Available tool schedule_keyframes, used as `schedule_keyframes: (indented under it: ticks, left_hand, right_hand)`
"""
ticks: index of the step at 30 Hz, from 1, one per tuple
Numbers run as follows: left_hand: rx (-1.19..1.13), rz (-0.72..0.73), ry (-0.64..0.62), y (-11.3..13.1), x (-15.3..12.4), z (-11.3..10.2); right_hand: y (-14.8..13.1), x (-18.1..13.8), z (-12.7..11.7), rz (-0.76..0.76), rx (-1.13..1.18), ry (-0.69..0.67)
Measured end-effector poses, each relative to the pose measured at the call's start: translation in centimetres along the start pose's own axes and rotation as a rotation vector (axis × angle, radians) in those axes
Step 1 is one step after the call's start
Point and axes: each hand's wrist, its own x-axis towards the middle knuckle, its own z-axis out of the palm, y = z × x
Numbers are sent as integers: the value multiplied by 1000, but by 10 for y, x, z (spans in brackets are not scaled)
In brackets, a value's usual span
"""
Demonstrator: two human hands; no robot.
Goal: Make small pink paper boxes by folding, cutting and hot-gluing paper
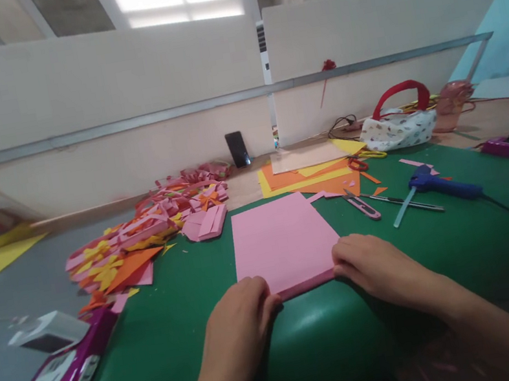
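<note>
Both hands press down on the near edge of a pink sheet (283, 241) lying at the centre of the green surface (442, 249); the left hand (239, 324) and right hand (371, 265) rest flat at its corners, fingers curled over the fold, likely creasing it. At upper right, a cloth bag (396, 128) with a red handle sits shut, contents hidden.

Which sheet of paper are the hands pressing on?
The pink sheet on the green mat, touched by both hands; the orange and yellow sheets lie farther back, untouched.
</note>
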Motion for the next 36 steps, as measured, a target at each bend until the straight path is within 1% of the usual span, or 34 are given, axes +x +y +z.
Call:
schedule_keyframes:
  ticks: [3, 5, 7, 8, 10, 12, 13, 14, 16, 18, 21, 27, 29, 31, 33, 35, 36]
  left_hand:
    - [-26, -79, -60, -3, 8, -3]
    - [-18, -115, -100, -4, 12, -6]
    - [1, -123, -112, -5, 13, -8]
    - [12, -111, -96, -5, 14, -9]
    - [53, -41, 1, -2, 12, -9]
    - [100, 109, 103, 4, 10, -8]
    - [119, 198, 121, 7, 9, -6]
    - [136, 277, 109, 11, 9, -4]
    - [169, 367, 43, 16, 7, -1]
    - [208, 359, 7, 20, 4, 1]
    - [231, 319, 15, 21, 0, 0]
    - [229, 244, 41, 19, -6, -1]
    - [223, 251, 51, 17, -5, 0]
    - [214, 283, 63, 15, -3, 1]
    - [205, 324, 60, 13, -3, 1]
    - [196, 346, 48, 12, -4, 2]
    - [188, 345, 45, 12, -5, 3]
  right_hand:
    - [3, 3, -2, 70, 38, -51]
    - [3, 4, -2, 98, 49, -55]
    - [2, 4, 0, 85, 22, -6]
    - [1, 3, 2, 56, 0, 40]
    - [-2, 0, 5, -65, -51, 138]
    - [-6, -2, 9, -265, -103, 177]
    - [-8, -3, 10, -359, -133, 169]
    - [-10, -4, 10, -429, -162, 153]
    - [-14, -4, 11, -478, -206, 141]
    - [-16, -5, 10, -455, -218, 158]
    - [-10, -12, 10, -405, -184, 192]
    - [27, -43, 15, -159, -148, 330]
    - [32, -50, 15, -110, -165, 358]
    - [27, -51, 15, -89, -194, 391]
    - [11, -48, 15, -106, -207, 448]
    - [-8, -43, 18, -167, -171, 469]
    - [-17, -40, 20, -208, -134, 444]
